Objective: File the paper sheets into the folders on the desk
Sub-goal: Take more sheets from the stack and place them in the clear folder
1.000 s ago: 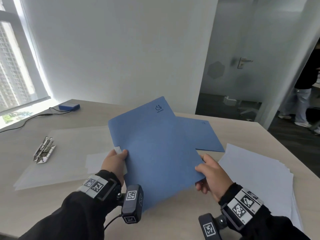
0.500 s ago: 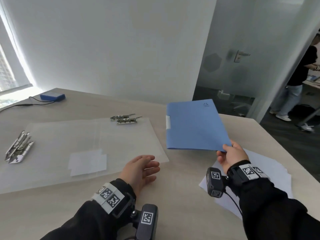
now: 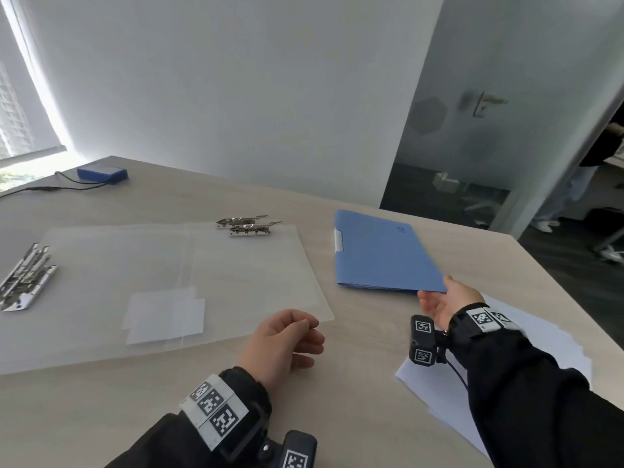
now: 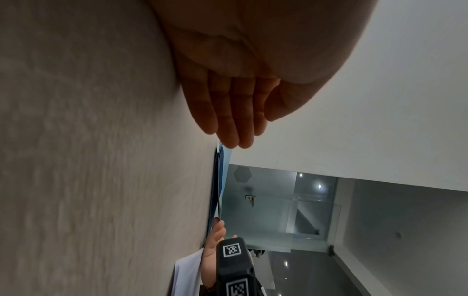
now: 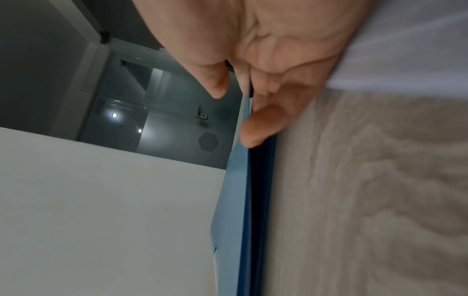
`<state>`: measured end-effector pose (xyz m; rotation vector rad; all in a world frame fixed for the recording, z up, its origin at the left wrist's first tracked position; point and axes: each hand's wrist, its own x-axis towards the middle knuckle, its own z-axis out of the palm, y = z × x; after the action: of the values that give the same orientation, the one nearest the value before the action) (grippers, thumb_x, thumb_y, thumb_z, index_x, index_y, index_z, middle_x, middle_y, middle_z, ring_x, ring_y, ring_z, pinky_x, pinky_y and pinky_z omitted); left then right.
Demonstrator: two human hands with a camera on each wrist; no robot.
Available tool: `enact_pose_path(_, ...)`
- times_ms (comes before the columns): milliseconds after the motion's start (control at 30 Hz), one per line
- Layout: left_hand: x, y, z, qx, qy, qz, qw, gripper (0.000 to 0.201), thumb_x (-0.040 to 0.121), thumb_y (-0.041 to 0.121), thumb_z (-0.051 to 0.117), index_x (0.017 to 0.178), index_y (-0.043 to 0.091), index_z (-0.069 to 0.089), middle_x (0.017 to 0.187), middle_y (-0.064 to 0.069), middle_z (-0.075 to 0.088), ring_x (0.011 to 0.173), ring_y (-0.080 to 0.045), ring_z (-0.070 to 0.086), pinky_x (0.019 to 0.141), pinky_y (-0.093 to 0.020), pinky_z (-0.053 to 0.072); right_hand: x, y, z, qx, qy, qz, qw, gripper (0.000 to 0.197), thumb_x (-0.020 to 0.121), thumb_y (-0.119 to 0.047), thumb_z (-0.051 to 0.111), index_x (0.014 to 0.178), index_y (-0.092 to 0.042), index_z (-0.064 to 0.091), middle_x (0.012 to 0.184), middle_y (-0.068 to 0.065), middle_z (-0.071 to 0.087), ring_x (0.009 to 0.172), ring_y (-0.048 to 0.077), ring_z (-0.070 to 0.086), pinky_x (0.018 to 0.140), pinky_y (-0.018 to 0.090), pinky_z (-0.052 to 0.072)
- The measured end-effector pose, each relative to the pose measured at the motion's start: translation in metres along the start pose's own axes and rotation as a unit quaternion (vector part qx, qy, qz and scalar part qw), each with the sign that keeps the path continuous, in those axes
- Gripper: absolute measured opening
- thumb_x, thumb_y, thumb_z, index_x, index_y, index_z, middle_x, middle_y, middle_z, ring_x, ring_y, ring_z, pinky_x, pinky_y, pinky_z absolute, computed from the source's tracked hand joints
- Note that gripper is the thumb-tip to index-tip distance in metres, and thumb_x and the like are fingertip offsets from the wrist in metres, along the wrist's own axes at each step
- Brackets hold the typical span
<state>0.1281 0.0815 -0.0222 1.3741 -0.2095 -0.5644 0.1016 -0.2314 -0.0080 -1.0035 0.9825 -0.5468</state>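
A shut blue folder [image 3: 381, 255] with a white tab on its left edge lies on the right side of the desk, and darker blue layers show beneath it in the right wrist view [image 5: 233, 210]. My right hand [image 3: 442, 302] is at its near right corner. There the fingers [image 5: 255, 132] touch the underside and the thumb stands clear of the cover. The left hand [image 3: 287, 339] rests relaxed on the desk and holds nothing. White paper sheets [image 3: 547, 342] lie under my right forearm.
A large clear plastic folder [image 3: 152, 275] lies open on the desk [image 3: 354, 383] at left, with a white label inside. Metal binder clips lie at its far edge [image 3: 248, 225] and at the far left [image 3: 25, 278]. A blue box [image 3: 101, 173] with a cable sits at the back left. A person stands beyond the doorway at right.
The blue folder went from both hands to the right hand alone, moved right and came down onto the desk. My left hand let go and settled by the clear folder.
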Motion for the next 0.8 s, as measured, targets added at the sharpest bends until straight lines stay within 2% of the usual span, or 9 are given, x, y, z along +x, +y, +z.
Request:
enact_pose_path(67, -0.001, -0.002, 0.004, 0.032, 0.003, 0.012, 0.999, 0.023, 0.094, 0.003, 0.046, 0.084, 0.01, 0.065, 0.072, -0.005, 0.071, 0.067, -0.018, 0.067, 0.057, -0.03, 0.05, -0.01, 0.001, -0.01, 0.014, -0.019, 0.008, 1.0, 0.038, 0.101, -0.022, 0.047, 0.137, -0.01, 0.047, 0.084, 0.019, 0.073, 0.06, 0.026, 0.067, 0.041, 0.028, 0.055)
enact_pose_path(100, -0.001, -0.003, 0.007, 0.047, 0.005, 0.019, 0.999, 0.023, 0.094, 0.003, 0.047, 0.084, 0.01, 0.066, 0.072, -0.004, 0.071, 0.068, -0.018, 0.067, 0.057, -0.03, 0.051, -0.017, 0.001, -0.017, 0.027, -0.033, 0.005, 0.999, 0.04, 0.099, -0.019, 0.049, 0.139, -0.01, 0.046, 0.095, 0.021, 0.073, 0.064, 0.029, 0.069, 0.047, 0.032, 0.057)
enact_pose_path(200, -0.001, -0.006, 0.022, 0.083, 0.008, 0.037, 0.996, 0.022, 0.092, 0.003, 0.049, 0.085, 0.012, 0.068, 0.073, -0.001, 0.073, 0.071, -0.015, 0.068, 0.062, -0.028, 0.051, -0.046, -0.003, -0.043, 0.028, -0.059, -0.028, 0.997, 0.035, 0.099, -0.016, 0.05, 0.133, -0.009, 0.048, 0.116, 0.025, 0.064, 0.08, 0.033, 0.069, 0.063, 0.04, 0.057)
enact_pose_path(333, 0.001, -0.011, 0.052, 0.141, 0.006, 0.071, 0.988, 0.024, 0.089, 0.008, 0.055, 0.083, 0.023, 0.072, 0.08, 0.006, 0.076, 0.079, -0.008, 0.068, 0.075, -0.022, 0.048, -0.089, -0.008, -0.091, -0.013, -0.07, -0.066, 0.995, 0.019, 0.097, -0.019, 0.053, 0.11, -0.009, 0.062, 0.104, 0.016, 0.072, 0.083, 0.028, 0.069, 0.064, 0.035, 0.054)
enact_pose_path(467, 0.003, -0.019, 0.089, 0.199, 0.003, 0.074, 0.977, 0.026, 0.086, 0.015, 0.056, 0.082, 0.034, 0.073, 0.089, 0.017, 0.073, 0.082, -0.008, 0.064, 0.078, -0.025, 0.049, -0.107, -0.009, -0.154, -0.079, 0.022, -0.118, 0.99, 0.019, 0.096, -0.012, 0.05, 0.103, -0.008, 0.067, 0.094, 0.014, 0.073, 0.079, 0.024, 0.065, 0.062, 0.033, 0.051)
enact_pose_path(567, 0.006, -0.027, 0.114, 0.25, -0.019, 0.07, 0.965, 0.026, 0.084, 0.024, 0.055, 0.086, 0.047, 0.068, 0.106, 0.014, 0.07, 0.098, -0.012, 0.065, 0.094, -0.035, 0.05, -0.113, -0.009, -0.199, -0.099, 0.084, -0.129, 0.983, 0.017, 0.094, -0.013, 0.052, 0.097, -0.011, 0.069, 0.096, 0.013, 0.072, 0.079, 0.022, 0.061, 0.064, 0.033, 0.047)
enact_pose_path(633, 0.005, -0.031, 0.132, 0.317, -0.039, 0.076, 0.944, 0.031, 0.083, 0.029, 0.052, 0.102, 0.051, 0.062, 0.121, 0.011, 0.066, 0.113, -0.014, 0.06, 0.106, -0.039, 0.042, -0.116, -0.007, -0.224, -0.111, 0.108, -0.126, 0.98, 0.017, 0.094, -0.013, 0.053, 0.098, -0.012, 0.069, 0.099, 0.01, 0.071, 0.086, 0.021, 0.061, 0.073, 0.036, 0.049)
enact_pose_path(700, 0.004, -0.034, 0.15, 0.412, -0.052, 0.089, 0.905, 0.044, 0.086, 0.03, 0.049, 0.128, 0.044, 0.053, 0.138, 0.013, 0.055, 0.129, -0.012, 0.049, 0.116, -0.039, 0.027, -0.117, -0.002, -0.242, -0.111, 0.114, -0.108, 0.981, 0.019, 0.094, -0.013, 0.052, 0.104, -0.012, 0.068, 0.104, 0.009, 0.069, 0.096, 0.022, 0.063, 0.083, 0.038, 0.052)
enact_pose_path(800, 0.002, -0.037, 0.172, 0.512, -0.071, 0.101, 0.85, 0.058, 0.089, 0.035, 0.043, 0.146, 0.037, 0.035, 0.155, 0.02, 0.029, 0.145, -0.006, 0.024, 0.119, -0.038, 0.01, -0.12, 0.004, -0.256, -0.043, 0.081, -0.057, 0.994, 0.018, 0.097, -0.011, 0.052, 0.113, -0.007, 0.06, 0.114, 0.016, 0.064, 0.104, 0.029, 0.062, 0.09, 0.042, 0.052)
